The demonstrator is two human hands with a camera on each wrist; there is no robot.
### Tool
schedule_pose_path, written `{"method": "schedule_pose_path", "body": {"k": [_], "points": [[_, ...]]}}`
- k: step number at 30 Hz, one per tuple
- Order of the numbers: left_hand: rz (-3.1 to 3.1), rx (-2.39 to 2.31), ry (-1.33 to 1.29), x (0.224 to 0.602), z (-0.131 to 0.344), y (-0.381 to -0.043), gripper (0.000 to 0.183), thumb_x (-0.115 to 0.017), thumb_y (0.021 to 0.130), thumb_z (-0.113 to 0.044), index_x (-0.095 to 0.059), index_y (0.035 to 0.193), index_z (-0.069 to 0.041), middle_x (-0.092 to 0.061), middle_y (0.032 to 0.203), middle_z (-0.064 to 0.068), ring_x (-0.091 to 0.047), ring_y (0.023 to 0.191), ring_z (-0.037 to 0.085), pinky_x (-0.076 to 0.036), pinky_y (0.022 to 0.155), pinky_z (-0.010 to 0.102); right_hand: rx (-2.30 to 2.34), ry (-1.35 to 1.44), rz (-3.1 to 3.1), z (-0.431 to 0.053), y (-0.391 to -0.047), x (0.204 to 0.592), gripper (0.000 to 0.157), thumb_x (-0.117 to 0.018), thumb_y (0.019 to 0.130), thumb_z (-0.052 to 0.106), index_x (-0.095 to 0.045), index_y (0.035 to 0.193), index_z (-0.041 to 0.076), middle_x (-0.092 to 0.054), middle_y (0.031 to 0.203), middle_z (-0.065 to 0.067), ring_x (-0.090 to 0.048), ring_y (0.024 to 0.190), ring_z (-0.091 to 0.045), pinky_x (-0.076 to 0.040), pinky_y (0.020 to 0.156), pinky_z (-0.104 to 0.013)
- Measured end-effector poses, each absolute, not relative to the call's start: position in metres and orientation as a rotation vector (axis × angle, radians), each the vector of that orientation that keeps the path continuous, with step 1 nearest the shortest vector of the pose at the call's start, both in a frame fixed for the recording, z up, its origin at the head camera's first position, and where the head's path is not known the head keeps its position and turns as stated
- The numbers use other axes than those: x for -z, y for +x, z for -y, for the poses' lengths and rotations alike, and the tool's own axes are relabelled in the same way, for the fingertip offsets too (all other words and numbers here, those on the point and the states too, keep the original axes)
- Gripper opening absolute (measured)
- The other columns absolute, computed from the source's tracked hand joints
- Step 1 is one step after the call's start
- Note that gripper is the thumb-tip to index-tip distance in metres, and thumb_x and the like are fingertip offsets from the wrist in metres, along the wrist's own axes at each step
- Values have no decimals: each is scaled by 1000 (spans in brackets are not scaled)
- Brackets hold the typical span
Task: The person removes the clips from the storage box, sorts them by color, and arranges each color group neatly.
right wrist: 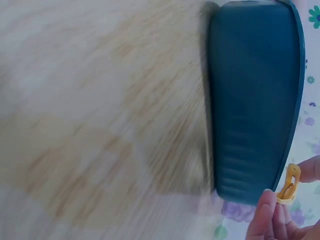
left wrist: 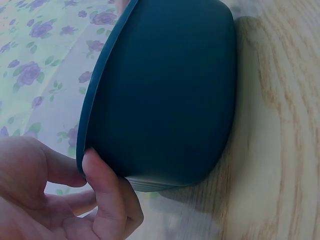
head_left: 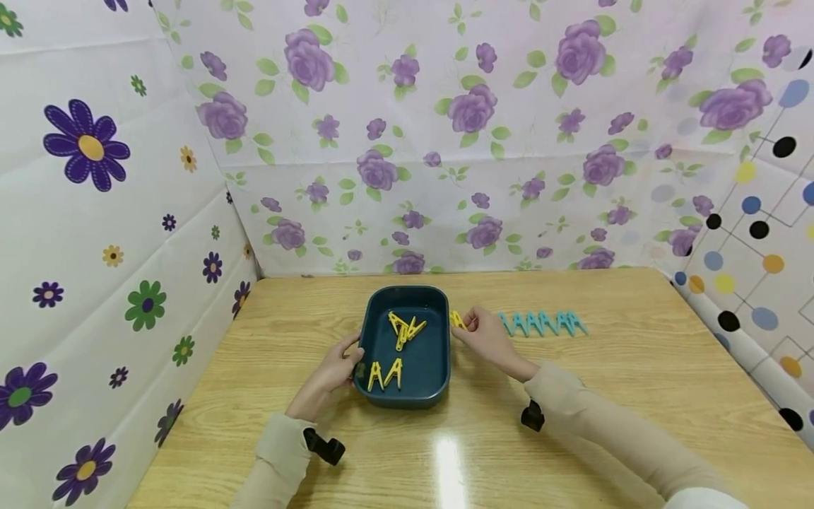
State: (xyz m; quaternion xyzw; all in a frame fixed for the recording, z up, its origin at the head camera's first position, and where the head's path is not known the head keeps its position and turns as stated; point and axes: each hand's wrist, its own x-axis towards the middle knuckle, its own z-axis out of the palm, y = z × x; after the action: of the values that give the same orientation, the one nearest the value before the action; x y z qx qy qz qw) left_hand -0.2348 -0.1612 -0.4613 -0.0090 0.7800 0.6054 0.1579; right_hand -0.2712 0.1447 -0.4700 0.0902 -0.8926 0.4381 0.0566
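Tabletop edges: the wooden tabletop (head_left: 636, 353) meets rose-print cloth (head_left: 432, 198) at the far edge, flower-print cloth (head_left: 95, 240) along the left and dotted cloth (head_left: 744, 283) along the right.
Bin: the dark teal bin (head_left: 429, 364) sits near the far edge, well apart from both side edges; more wood stretches to its right than to its left.
Right hand: the right hand (head_left: 486, 338) pinches a yellow clothespin (head_left: 456, 321) between thumb and fingers, just outside the bin's right rim; contact with the rim is uncertain.
Left hand: the left hand (head_left: 335, 367) grips the bin's left rim.
Inside bin: three yellow clothespins (head_left: 402, 338) overlap around the middle; two more (head_left: 398, 363) lie side by side toward the near-left.
In the way: a row of light-blue clothespins (head_left: 543, 316) begins just right of the right hand.
Wrists: black wrist cameras (head_left: 324, 447) jut out below both sleeves.
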Motion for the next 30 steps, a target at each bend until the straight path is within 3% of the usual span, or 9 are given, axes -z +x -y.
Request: {"method": "schedule_pose_path", "body": {"k": [13,20,30], "points": [[-2262,-1688,-100,465,160,-238,49,-40,105,-16,-29,152,-12,-64,94,19,-52,56,12,-45,56,29,-1223,143,2900,-168,-264,482,25,-69,87,25,-53,78,7,-47,64,-1,-40,53,-13,-35,53,-26],[-2263,-1675,-91,466,159,-236,50,-41,105,-15,-28,152,-9,-64,96,19,-51,55,11,-45,55,29,-1129,208,2980,-182,-261,489,47,-67,88,22,-40,50,15,-32,44,6,-26,40,-9,-27,47,-23],[-2253,-1672,-111,467,161,-239,49,-39,105,-16,-27,153,-10,-63,96,17,-50,55,11,-44,57,29,-1069,221,3017,-186,-260,494,43,-69,88,24,-45,52,17,-36,45,7,-31,41,-7,-30,44,-22]]}}
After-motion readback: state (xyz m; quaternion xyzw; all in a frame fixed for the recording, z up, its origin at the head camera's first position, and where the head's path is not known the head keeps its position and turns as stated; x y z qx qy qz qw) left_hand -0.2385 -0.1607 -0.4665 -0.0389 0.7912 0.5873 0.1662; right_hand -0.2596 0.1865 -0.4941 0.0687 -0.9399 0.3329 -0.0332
